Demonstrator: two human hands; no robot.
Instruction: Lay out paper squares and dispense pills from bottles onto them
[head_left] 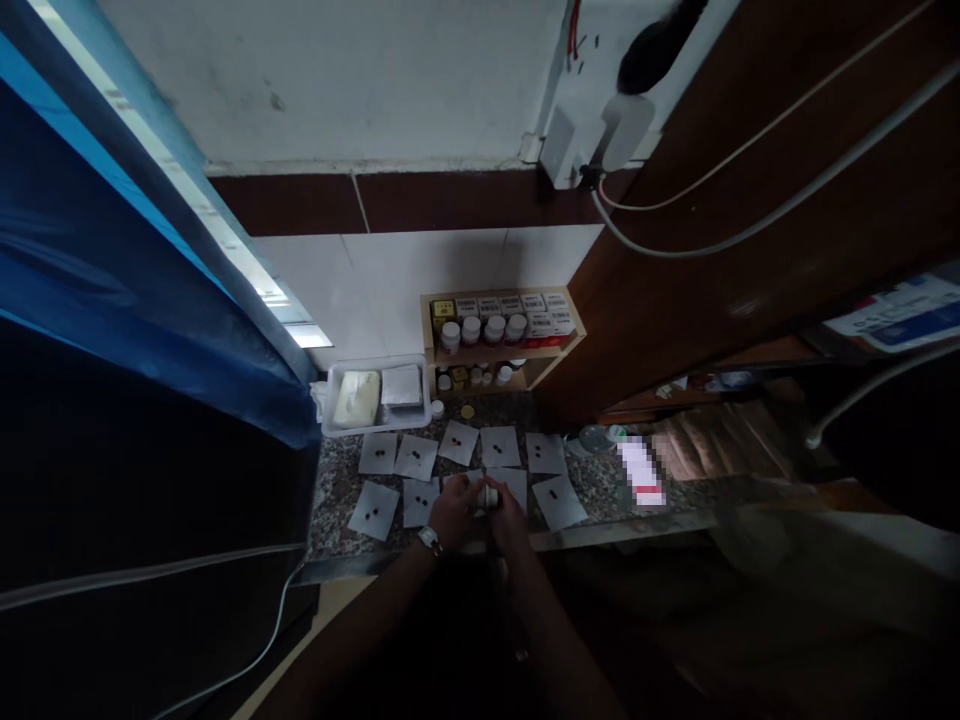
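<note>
Holding one bottle point(489, 497): two hands point(451, 513)

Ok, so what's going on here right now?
A person's left hand and right hand hold a small pale container between them, over paper squares spread on a speckled counter. Small dark pieces lie on most squares; the hands partly hide others. A tray and a stocked shelf stand behind.

Left hand point(452, 513): fingers bent inward, gripping
Right hand point(511, 518): just beside the left, fingers curled toward it, gripping too
Left arm point(367, 625): stretched forward, slanting inward
Right arm point(551, 620): also forward, angled inward more steeply
</note>
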